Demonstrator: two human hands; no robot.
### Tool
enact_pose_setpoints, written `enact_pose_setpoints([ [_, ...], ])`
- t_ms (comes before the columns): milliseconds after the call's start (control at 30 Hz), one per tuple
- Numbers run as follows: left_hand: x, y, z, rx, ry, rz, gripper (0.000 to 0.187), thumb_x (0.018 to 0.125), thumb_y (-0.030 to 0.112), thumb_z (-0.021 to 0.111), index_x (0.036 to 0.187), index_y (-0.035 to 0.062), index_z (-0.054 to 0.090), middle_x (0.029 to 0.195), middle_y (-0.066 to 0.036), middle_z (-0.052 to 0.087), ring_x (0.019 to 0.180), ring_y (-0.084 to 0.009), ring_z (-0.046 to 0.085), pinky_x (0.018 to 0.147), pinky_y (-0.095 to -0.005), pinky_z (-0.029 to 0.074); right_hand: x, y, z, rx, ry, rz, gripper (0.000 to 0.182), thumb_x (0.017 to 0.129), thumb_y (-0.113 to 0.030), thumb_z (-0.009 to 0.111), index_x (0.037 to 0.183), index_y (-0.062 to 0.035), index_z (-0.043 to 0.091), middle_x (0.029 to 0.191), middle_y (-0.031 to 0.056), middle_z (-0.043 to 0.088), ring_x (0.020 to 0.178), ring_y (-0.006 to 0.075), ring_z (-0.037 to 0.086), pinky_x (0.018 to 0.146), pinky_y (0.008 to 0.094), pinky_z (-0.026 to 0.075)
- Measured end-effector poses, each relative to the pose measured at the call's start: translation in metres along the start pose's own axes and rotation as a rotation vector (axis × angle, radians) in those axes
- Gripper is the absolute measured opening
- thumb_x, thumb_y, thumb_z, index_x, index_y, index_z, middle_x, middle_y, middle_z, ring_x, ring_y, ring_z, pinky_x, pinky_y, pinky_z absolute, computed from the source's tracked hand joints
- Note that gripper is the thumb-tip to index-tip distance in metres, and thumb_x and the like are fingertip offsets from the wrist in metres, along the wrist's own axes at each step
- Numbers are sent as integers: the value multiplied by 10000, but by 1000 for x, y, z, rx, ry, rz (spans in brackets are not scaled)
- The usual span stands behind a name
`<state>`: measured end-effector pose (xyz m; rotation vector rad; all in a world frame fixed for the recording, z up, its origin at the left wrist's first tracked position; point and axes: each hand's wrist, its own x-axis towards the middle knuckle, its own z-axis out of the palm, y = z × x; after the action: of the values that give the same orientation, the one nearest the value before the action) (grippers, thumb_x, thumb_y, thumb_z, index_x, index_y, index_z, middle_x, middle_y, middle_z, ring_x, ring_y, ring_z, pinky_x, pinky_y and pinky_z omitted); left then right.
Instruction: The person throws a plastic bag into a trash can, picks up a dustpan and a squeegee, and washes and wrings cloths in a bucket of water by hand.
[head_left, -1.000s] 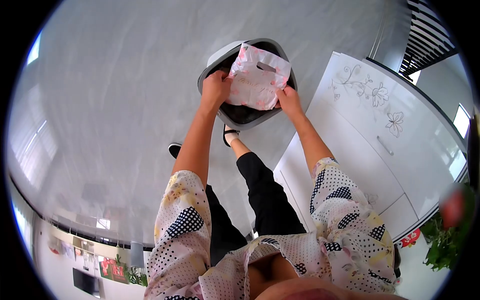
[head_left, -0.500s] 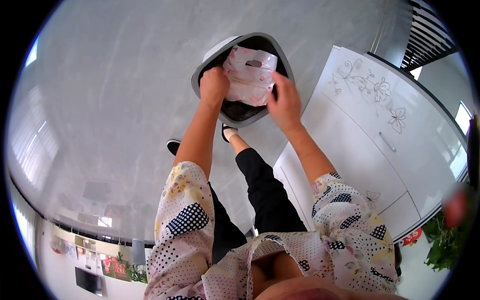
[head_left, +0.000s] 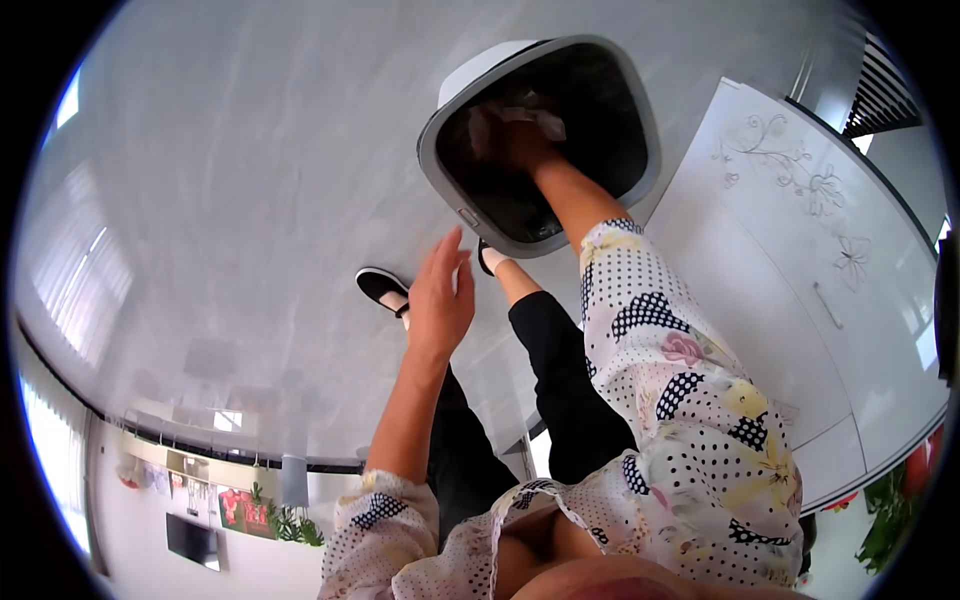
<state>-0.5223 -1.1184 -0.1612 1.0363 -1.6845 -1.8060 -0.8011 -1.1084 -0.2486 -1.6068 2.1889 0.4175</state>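
A trash bin [head_left: 640, 90] with a grey rim and a dark inside stands on the floor, tilted in my view. My right hand [head_left: 518, 147] reaches deep into it, in shadow. Around its fingers bunches a pale, pinkish plastic bag [head_left: 545, 122], which the hand appears to grip; the fingertips are hard to see. My left hand [head_left: 440, 300] is outside the bin, just in front of its near rim, fingers stretched out and holding nothing.
A white cabinet [head_left: 740, 300] with flower drawings and a handle stands at the right. My feet in black shoes [head_left: 380, 285] are on the shiny grey floor [head_left: 250, 200] close to the bin. Green plants [head_left: 885, 515] show at the lower right.
My left hand has let go of the plastic bag and drawn back towards me. My right hand has gone down into the bin with the bag, which is now crumpled. The bin appears larger and further right.
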Motion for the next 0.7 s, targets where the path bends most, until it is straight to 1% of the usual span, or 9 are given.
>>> enact_pose_setpoints([
  [100,-58,-39,-3,-32,-2,-176,345,826,6,550,1168,24,504,979,-180,599,793,-284,622,679,-347,498,5,3,8,-48,-180,122,496,828,-356,463,1271,-143,394,1218,173,518,1054,331,554,857,437,442],
  [300,-110,-47,-24,54,-116,-361,261,854,59,532,1112,16,539,895,-186,609,746,-276,617,675,-332,489,6,5,9,-79,14,117,390,876,-249,403,1253,-148,407,1155,135,569,1008,319,582,823,411,466],
  [367,-127,-39,-33,42,-155,-403,239,859,76,527,1089,14,547,875,-192,607,752,-282,613,677,-334,485,-3,-12,-1,-208,-207,294,349,859,-176,416,1203,-167,473,1109,118,593,1012,303,575,817,397,469],
  [433,-128,-47,-38,37,-137,-364,225,853,70,528,1070,16,554,851,-187,605,751,-295,607,679,-349,480,-14,12,29,-197,116,32,312,814,-136,471,1112,-170,555,1097,136,589,991,314,573,785,412,478],
  [500,-137,-55,-46,55,-105,-286,200,844,65,528,1036,18,558,835,-181,602,752,-314,599,679,-364,475,-38,-28,-19,109,-50,212,232,787,-134,502,998,-113,594,910,166,623,826,362,591,695,460,481],
  [533,-138,-64,-49,65,-82,-205,183,838,64,527,1012,20,557,830,-177,601,753,-327,595,677,-371,472,-46,-32,-23,177,95,190,198,808,-161,500,972,-92,586,845,167,623,789,370,588,685,469,476],
  [567,-138,-78,-54,80,-130,-259,175,844,98,533,988,7,571,835,-172,620,763,-313,613,697,-371,479,-61,-47,-48,308,246,216,160,821,-171,483,866,-64,594,829,180,621,792,373,590,656,476,471],
  [633,-141,-102,-64,147,-173,-280,178,848,132,530,952,-1,587,830,-165,640,771,-302,631,713,-377,486,-85,-38,-32,466,463,250,147,826,-215,516,820,-77,565,753,177,597,735,397,563,609,482,441],
  [700,-137,-134,-74,206,-183,-173,169,832,132,532,951,21,578,837,-167,629,787,-331,614,713,-399,482,-130,-39,-57,453,373,412,198,818,-236,546,767,-45,555,720,162,594,691,380,560,566,436,430],
])
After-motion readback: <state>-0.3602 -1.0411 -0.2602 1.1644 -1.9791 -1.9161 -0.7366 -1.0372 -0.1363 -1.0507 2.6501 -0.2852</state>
